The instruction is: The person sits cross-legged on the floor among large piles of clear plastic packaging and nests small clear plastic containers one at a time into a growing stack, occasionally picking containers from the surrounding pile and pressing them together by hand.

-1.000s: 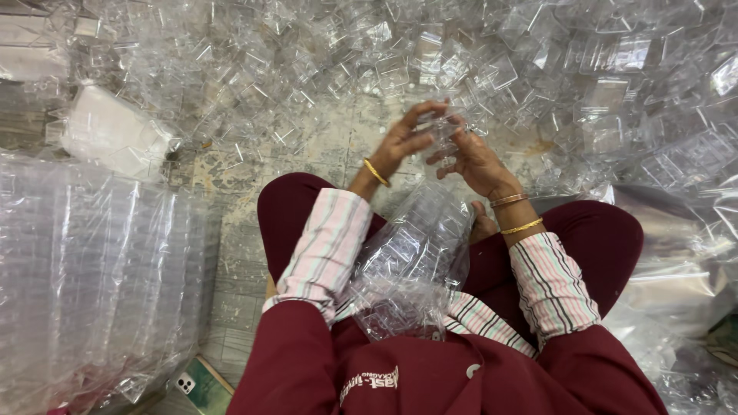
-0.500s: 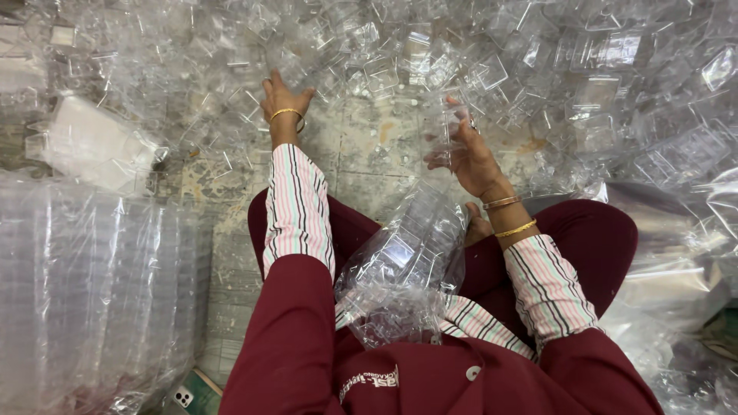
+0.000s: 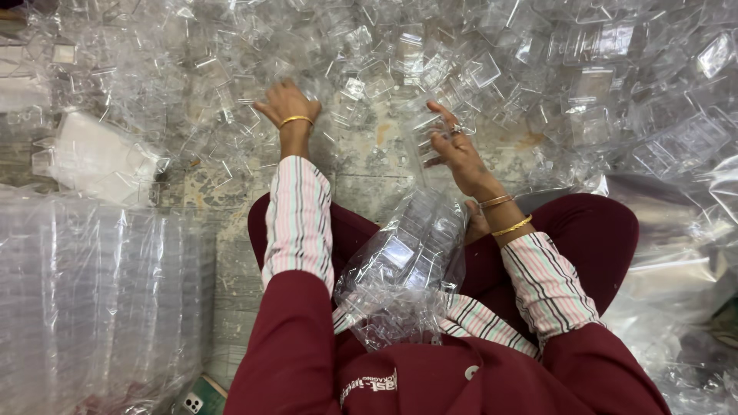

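A: Start at the left edge of the frame; what lies there?

B: A tall stack of clear trays wrapped in film (image 3: 84, 307) fills the lower left; above it, at mid-left, a flat whitish bundle of plastic (image 3: 96, 157) rests on the floor; a small device with camera lenses (image 3: 192, 401) peeks out at the bottom edge.

A: And the left hand?

B: The left hand (image 3: 286, 104) is stretched out to the upper centre-left, palm down, fingers loosely spread; it rests on the pile of clear plastic containers (image 3: 538, 69) that covers the whole top of the frame; whether the fingers actually grip a piece, I cannot tell; a gold bangle (image 3: 295, 120) sits at the wrist.

A: What sits in the middle?

B: A bag of stacked clear containers (image 3: 403, 269) lies in the lap, between the two striped sleeves, tilted toward the upper right.

A: The right hand?

B: The right hand (image 3: 455, 146) is raised just right of centre, above the bag; the fingers are curled and partly open around one clear container (image 3: 430, 127), thumb and fingertips touching its edges; two gold bangles (image 3: 503, 215) circle that wrist.

A: Farther right?

B: Crumpled clear film (image 3: 676, 253) at the right edge, beside the knee.
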`<action>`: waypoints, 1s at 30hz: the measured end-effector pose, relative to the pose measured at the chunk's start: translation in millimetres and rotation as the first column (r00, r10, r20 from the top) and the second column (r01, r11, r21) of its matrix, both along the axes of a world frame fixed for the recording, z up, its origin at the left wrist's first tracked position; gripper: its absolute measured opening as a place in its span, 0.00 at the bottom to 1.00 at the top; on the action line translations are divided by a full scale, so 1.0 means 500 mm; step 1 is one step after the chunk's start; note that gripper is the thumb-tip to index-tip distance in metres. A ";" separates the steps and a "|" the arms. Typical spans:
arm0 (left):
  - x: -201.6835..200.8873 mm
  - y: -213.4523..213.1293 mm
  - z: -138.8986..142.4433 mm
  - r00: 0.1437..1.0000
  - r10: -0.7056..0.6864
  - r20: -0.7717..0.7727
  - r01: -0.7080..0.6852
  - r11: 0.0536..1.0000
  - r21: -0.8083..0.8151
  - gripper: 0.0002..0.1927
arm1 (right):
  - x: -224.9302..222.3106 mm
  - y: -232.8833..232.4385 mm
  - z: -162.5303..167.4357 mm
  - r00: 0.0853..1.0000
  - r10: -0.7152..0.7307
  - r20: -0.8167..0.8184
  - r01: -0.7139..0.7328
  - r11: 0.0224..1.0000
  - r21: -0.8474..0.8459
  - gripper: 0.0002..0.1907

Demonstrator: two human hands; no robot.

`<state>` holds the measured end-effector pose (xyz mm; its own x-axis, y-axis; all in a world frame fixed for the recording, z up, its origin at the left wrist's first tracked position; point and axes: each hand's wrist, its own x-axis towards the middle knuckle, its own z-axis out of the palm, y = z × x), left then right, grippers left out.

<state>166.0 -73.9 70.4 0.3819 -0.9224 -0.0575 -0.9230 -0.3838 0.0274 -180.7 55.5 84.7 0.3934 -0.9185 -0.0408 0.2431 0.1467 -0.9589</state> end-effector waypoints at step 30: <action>-0.197 0.202 0.067 -0.257 -0.656 -0.709 -0.110 0.749 -0.653 0.51 | 0.014 0.011 0.060 0.941 -0.082 -0.328 -0.038 0.938 -0.343 0.42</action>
<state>67.6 27.1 103.9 -0.0522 -0.9363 0.3472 0.3059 0.3160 0.8981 -173.7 61.3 114.6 0.3912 -0.9080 0.1503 -0.0990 -0.2039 -0.9740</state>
